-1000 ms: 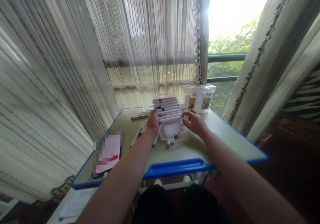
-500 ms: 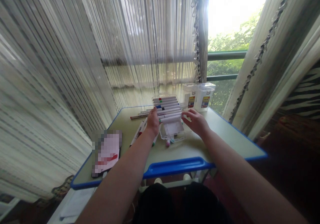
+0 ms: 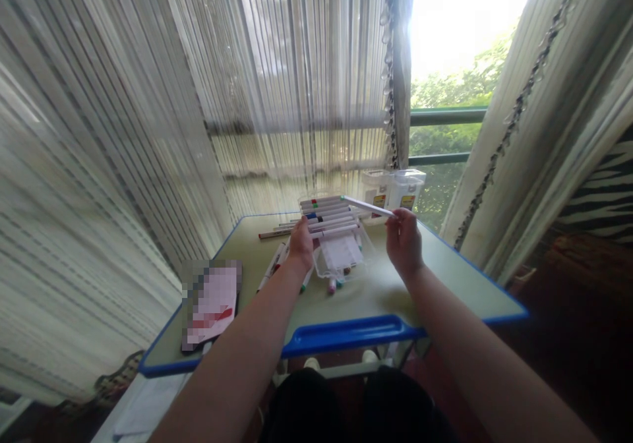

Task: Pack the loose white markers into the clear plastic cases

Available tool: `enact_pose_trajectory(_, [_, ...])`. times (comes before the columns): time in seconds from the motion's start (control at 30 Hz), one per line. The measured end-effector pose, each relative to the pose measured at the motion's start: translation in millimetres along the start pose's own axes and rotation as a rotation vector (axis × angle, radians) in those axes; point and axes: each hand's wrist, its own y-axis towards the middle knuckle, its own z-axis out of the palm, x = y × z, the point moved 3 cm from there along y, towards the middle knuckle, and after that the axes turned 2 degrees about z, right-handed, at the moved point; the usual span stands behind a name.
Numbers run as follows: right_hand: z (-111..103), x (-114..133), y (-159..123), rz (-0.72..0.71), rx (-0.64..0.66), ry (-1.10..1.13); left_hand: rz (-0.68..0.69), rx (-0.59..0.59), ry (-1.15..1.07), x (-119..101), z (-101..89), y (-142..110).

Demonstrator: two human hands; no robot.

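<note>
Pinched near one end in my right hand (image 3: 406,240) is a white marker (image 3: 368,206) with a green tip, tilted up to the left above the table. My left hand (image 3: 300,242) grips the left side of a clear plastic case (image 3: 366,258), its fingers partly hidden behind it. A row of white markers (image 3: 336,219) lies across the case, with red, green, blue and black bands at their left ends. A white paper insert (image 3: 341,252) shows in the lower part of the case. Several loose markers (image 3: 271,265) lie on the table left of and below the case.
Two clear plastic containers (image 3: 408,189) with labels stand at the back right of the table (image 3: 455,285). A pink-and-dark flat object (image 3: 212,304), partly pixelated, lies at the left. A blue tray-like edge (image 3: 351,334) runs along the front, and curtains (image 3: 297,87) hang behind.
My right hand has lifted one marker off the lower end of the row and moved up and right with it. The left hand stays on the case.
</note>
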Motion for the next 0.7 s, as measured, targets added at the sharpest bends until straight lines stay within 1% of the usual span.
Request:
enact_pose_trajectory(0.07, [-4,1,0,0.023,-0.025,0.031,0.003,0.006,0.001,0,-0.8,0])
enact_pose_trajectory(0.13, [-5,1,-1,0.036,-0.023,0.053,0.007,0.006,0.001,0,-2.0,0])
enact_pose_trajectory(0.27, [-5,2,-2,0.023,-0.025,0.030,0.013,-0.020,0.010,0,-3.3,0])
enact_pose_trajectory(0.5, [-3,12,-3,0.002,0.034,0.110,0.015,-0.027,0.037,4,-2.8,2])
enact_pose_trajectory(0.7, [-5,20,-9,-0.062,-0.026,0.063,0.055,0.013,0.051,0,-4.8,-3])
